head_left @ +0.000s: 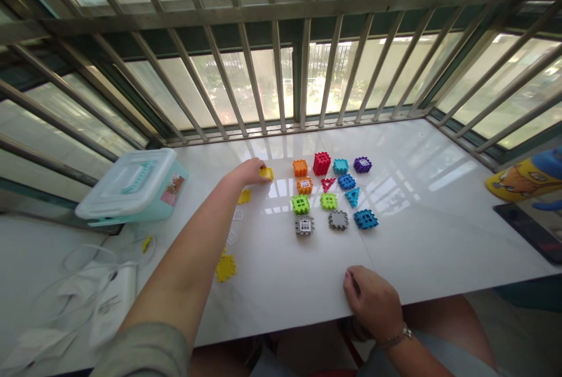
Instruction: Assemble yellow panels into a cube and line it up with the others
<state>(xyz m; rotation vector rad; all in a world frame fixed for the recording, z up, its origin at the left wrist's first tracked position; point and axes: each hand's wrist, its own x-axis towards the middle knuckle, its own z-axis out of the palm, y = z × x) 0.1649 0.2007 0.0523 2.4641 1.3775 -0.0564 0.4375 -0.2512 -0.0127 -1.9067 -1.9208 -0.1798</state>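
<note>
I saw a plastic box (132, 181) at the back left corner of the desk (276, 289). The left hand (252, 172), toward the back edge, pinched a yellow block (267, 174) that stuck out just right of the fingertips. A red block (322, 164) stood farther right; by the front edge, the right hand (373, 301) rested, fingers curled closed.

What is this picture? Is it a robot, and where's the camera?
No robot here! These are a person's two bare hands. The camera sits on that person's head, looking forward and down, so you see almost what they see.

On the white table are colourful plastic pieces with toothy edges, like the red stack and gray piece. A lidded box stands on the left.

The left hand seems to hold a yellow piece. The right hand is curled near the front edge; nothing shows in it.
</note>
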